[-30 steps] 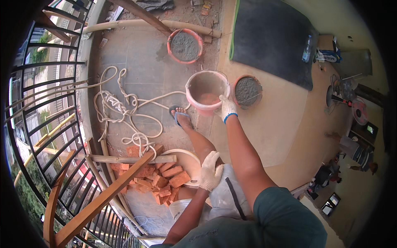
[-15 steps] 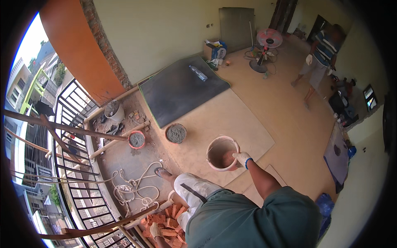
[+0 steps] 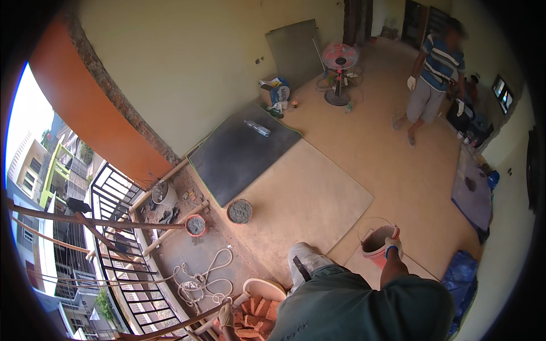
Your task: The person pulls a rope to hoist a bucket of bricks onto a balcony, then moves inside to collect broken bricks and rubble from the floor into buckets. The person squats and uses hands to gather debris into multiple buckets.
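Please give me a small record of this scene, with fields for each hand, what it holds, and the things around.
right hand: gloved right hand grips the rim of a pink plastic bucket
left hand: gloved left hand low by a pile of red bricks
near the bricks: white coiled rope; white round basin
farther off: two small round pans of grey mortar; dark flat sheet
other person: stands by the far wall

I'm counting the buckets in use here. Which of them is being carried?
The pink bucket, gripped at its rim by the gloved right hand. The grey-filled tub and the orange-rimmed one sit on the floor.
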Demonstrator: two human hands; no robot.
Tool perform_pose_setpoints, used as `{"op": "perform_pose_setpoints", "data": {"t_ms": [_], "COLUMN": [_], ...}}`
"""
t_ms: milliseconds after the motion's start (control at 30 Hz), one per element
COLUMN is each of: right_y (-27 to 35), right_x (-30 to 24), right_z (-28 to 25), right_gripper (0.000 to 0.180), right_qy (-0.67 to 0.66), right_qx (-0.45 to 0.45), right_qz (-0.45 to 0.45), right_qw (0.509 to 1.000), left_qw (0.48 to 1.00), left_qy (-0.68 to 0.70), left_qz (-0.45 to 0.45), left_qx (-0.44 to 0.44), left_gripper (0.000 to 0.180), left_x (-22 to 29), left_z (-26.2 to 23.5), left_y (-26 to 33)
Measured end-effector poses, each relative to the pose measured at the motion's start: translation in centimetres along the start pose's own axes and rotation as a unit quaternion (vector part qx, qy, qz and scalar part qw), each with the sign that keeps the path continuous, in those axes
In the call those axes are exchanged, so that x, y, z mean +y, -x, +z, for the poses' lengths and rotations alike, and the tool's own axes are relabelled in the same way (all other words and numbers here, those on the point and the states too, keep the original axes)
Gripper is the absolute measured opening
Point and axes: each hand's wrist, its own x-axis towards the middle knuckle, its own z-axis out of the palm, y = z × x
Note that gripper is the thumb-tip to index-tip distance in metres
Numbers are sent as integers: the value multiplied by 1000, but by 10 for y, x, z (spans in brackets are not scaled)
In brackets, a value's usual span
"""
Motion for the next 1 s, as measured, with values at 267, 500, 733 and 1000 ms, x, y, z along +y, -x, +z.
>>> {"op": "perform_pose_setpoints", "data": {"t_ms": [267,500,733,1000], "right_y": [-87,-121,-212,-324], "right_x": [-79,-252,-350,-402], "right_z": [20,-28,-19,-11], "right_gripper": [62,66,68,69], "right_qy": [-229,-334,-405,-474], "right_qx": [-81,-255,-290,-242], "right_qz": [155,139,154,237], "right_qw": [958,897,853,813], "left_qw": [924,955,959,781], "left_qy": [-251,-209,-228,-492], "left_qz": [-210,-154,-154,-346], "left_qx": [-197,-140,-62,-168], "left_gripper": [38,44,43,43], "left_x": [-32,17,157,227], "left_z": [207,290,396,533], "left_y": [-40,-109,-186,-297]}}
